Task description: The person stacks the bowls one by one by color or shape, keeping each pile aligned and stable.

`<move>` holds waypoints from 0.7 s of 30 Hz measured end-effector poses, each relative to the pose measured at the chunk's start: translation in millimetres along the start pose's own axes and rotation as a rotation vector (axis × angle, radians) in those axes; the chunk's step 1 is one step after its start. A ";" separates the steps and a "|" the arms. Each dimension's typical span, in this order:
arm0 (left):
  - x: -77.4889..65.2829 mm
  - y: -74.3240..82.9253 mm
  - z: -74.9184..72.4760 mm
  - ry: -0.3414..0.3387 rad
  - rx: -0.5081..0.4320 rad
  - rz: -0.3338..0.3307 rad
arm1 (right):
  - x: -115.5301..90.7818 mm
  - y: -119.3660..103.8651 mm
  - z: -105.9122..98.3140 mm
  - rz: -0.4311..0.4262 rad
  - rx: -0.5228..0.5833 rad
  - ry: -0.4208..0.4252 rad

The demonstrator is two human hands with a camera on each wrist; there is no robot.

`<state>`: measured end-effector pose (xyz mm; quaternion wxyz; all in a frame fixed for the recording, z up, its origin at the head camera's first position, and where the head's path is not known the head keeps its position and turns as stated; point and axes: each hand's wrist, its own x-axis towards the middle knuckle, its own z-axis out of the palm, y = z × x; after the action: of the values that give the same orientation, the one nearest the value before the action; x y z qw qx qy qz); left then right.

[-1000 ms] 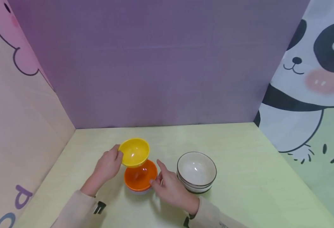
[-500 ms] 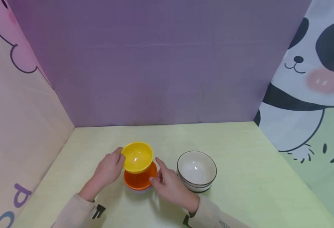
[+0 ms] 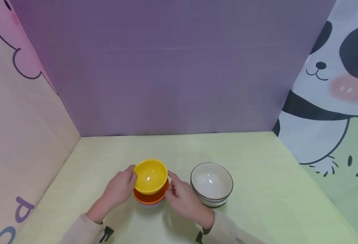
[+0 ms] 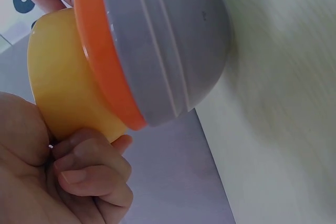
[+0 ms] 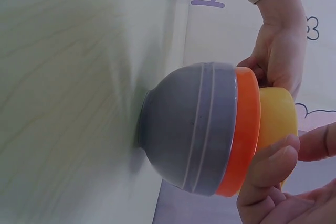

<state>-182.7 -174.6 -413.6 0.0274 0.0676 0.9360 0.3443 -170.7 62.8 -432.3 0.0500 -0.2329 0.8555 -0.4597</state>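
Note:
A yellow bowl (image 3: 151, 177) sits partly down inside an orange bowl (image 5: 247, 129), which is nested in a grey-purple bowl (image 4: 168, 45) standing on the table. My left hand (image 3: 120, 186) grips the yellow bowl at its left side, thumb at the rim and fingers curled beneath. On the other side, my right hand (image 3: 183, 200) has its fingertips at the yellow bowl's right edge, close over the orange rim. In the right wrist view its fingers (image 5: 270, 166) overlap both the yellow and orange bowls.
Right of my right hand stands a stack of white bowls (image 3: 211, 181) with dark rims. The pale table (image 3: 258, 189) ends at a purple back wall (image 3: 179, 67), with printed side walls left and right.
My left hand has brought the yellow bowl right and down, over and into the orange bowl. My right hand stays nearly in place, its fingertips now at the yellow bowl.

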 end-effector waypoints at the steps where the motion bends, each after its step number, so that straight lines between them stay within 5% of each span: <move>1: -0.8 0.0 0.9 -0.004 0.000 -0.002 | -0.4 0.4 0.4 0.004 0.001 0.000; 21: -2.0 -7.1 11.3 -0.006 0.139 0.035 | -1.4 4.8 5.0 0.075 -0.055 -0.027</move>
<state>-180.4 -173.0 -426.8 0.0195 0.0869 0.9562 0.2787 -169.6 61.9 -439.3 0.0723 -0.2082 0.8751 -0.4308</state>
